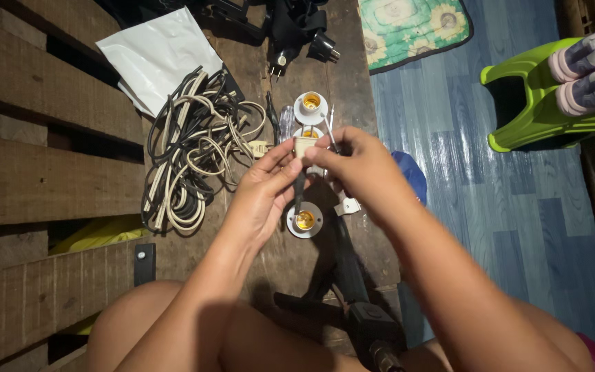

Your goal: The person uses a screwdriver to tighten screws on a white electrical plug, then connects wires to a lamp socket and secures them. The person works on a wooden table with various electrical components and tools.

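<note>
Both hands meet at frame centre: the left hand [264, 187] and right hand [358, 164] pinch a small cream plug [304, 146] between fingertips, its dark cord [299, 195] hanging down. Just below lies a round lamp socket [305, 220]; a coiled cable bundle [191, 155] sits left on the wooden platform [43, 179].

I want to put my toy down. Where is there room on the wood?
Bare wood lies near the knees, left of the lamp socket and below the cable coil. It is crowded between the coil, the hands and the upper socket.
</note>
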